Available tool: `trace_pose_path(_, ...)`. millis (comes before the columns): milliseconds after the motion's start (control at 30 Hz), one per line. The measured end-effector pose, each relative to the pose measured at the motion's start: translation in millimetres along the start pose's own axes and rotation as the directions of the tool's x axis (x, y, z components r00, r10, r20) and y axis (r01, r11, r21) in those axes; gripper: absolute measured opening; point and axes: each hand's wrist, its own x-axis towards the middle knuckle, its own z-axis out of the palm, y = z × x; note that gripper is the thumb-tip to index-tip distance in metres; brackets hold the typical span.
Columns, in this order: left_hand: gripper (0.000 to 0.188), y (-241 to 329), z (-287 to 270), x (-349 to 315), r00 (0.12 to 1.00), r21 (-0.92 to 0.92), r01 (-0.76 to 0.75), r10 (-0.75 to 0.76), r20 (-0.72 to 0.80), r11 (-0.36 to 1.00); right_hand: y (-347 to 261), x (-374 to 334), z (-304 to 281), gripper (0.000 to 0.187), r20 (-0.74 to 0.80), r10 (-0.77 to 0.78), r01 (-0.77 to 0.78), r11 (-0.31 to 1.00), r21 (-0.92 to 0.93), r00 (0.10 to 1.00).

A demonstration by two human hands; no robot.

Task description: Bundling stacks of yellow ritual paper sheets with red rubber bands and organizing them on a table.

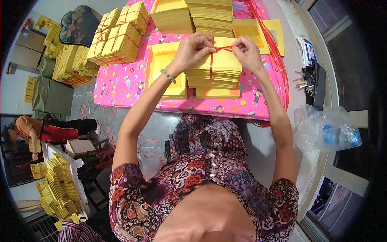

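A thick stack of yellow paper [225,69] stands before me on a table with a pink patterned cover [133,86]. Red string [211,71] runs down its front face and crosses its top. Above the stack, my left hand [192,51] is closed, pinching the string near the crossing. On the other side my right hand [248,53] pinches the string's other end, so it is drawn taut between my fingers. Beneath and to the left lies a wider pile of yellow sheets [159,66] with an orange printed border.
Bundles tied in red string [121,42] sit at the table's left. Taller untied stacks [171,18] stand at the far side. Loose red strings [278,66] hang over the right edge. A clear plastic bag [326,129] is at right. Another person [36,131] handles yellow bundles at left.
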Motion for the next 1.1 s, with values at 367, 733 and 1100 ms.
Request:
trace_pose_path(367, 0.066, -3, -12, -42, 0.683, -0.585, 0.609, -0.729, 0.044, 0.535, -8, -60, 7, 0.068, 0.076, 0.429, -0.422, 0.814, 0.400, 0.900)
trace_pose_path(733, 0.076, 19, 22, -84, 0.909, -0.461, 0.264, -0.379, -0.175, 0.847, -53, -76, 11, 0.072, 0.021, 0.045, -0.049, 0.906, 0.420, 0.999)
trace_pose_path(1100, 0.099, 1, 61, -142, 0.966, -0.235, 0.047, -0.104, -0.236, 0.971, -12, -139, 20, 0.075, -0.086, 0.019, 0.019, 0.907, 0.421, 0.996)
